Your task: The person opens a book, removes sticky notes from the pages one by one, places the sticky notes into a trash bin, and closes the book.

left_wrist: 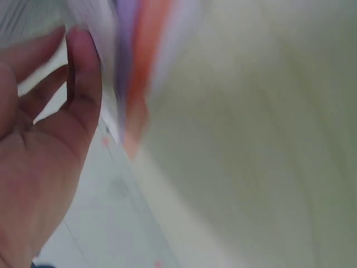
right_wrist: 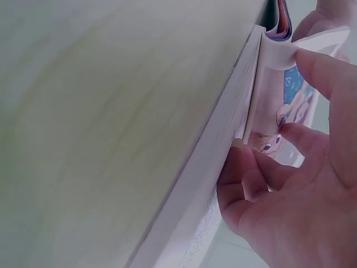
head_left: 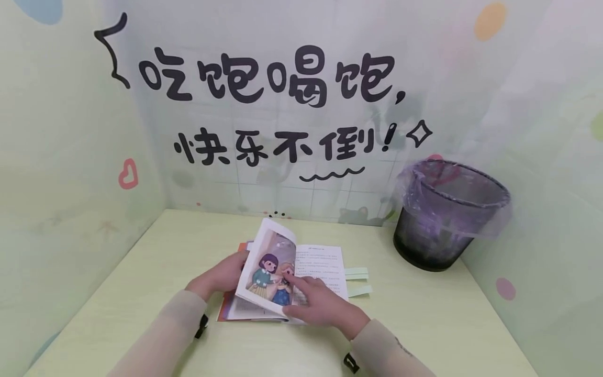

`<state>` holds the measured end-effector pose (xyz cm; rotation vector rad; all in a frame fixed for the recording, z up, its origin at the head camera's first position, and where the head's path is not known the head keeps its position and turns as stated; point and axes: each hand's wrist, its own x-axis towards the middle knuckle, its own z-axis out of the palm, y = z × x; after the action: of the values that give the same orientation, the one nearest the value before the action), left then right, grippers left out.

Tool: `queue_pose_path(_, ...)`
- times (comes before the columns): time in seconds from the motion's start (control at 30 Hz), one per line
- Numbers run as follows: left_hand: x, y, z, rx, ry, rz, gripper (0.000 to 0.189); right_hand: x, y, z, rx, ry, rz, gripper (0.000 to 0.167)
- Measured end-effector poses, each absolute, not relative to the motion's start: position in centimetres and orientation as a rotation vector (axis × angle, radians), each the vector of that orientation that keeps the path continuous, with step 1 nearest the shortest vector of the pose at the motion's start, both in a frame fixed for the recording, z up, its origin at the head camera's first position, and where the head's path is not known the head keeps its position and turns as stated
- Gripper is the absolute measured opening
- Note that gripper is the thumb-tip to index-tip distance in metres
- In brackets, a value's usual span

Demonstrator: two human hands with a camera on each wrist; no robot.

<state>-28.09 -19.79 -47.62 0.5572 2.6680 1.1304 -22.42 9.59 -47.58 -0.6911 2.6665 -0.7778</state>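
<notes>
An open book (head_left: pixel 320 262) with an orange and purple cover lies on the table in the head view. One raised leaf with a picture of two cartoon figures (head_left: pixel 266 269) stands tilted up from its left half. My left hand (head_left: pixel 221 275) is at the book's left side, its fingertips hidden behind that leaf; in the left wrist view, thumb and finger (left_wrist: pixel 85 56) meet at the page edges. My right hand (head_left: pixel 322 303) lies across the book, forefinger touching the picture and thumb at the leaf's lower edge. Its other fingers (right_wrist: pixel 231 190) bend against the right-hand pages.
Pale green tabs (head_left: pixel 358 273) stick out from the book's right edge. A dark waste bin (head_left: pixel 426 235) with a purple liner stands at the back right. Printed cloth walls (head_left: pixel 282 193) enclose the light wooden table (head_left: pixel 141 262) at the back and sides.
</notes>
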Motion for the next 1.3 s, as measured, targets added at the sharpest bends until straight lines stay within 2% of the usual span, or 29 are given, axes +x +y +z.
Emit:
queue_pose_path(0.1,-28.7,-21.4,-47.3,0.394,2.779,1.037,0.042,-22.5,9.0,-47.3,-0.675,2.67,-0.727,0.084)
queue_pose_path(0.23,-29.1,-22.6,-46.6,0.246,2.819,1.023,0.044,-22.5,8.4,-47.0,-0.65,2.672,-0.669,0.083)
queue_pose_path(0.6,-29.0,-19.7,-45.3,0.384,2.843,1.063,0.04,-22.7,7.9,-46.4,-0.642,2.677,-0.556,0.083)
queue_pose_path(0.7,-28.9,-18.2,-45.1,0.461,2.775,1.043,0.051,-22.9,7.9,-46.2,-0.654,2.671,-0.542,0.08)
queue_pose_path(0.9,-28.8,-15.5,-45.2,0.621,2.587,1.007,0.094,-23.1,8.0,-46.1,-0.672,2.65,-0.538,0.079)
queue_pose_path(1.03,-28.9,-14.5,-45.5,0.707,2.557,0.872,0.115,-23.0,8.0,-46.2,-0.671,2.648,-0.535,0.08)
queue_pose_path(1.17,-28.9,-14.0,-45.7,0.691,2.58,0.751,0.125,-23.0,8.1,-46.2,-0.664,2.658,-0.53,0.087)
queue_pose_path(1.3,-28.7,-13.8,-45.8,0.621,2.579,0.73,0.125,-23.1,8.4,-46.3,-0.647,2.674,-0.522,0.101)
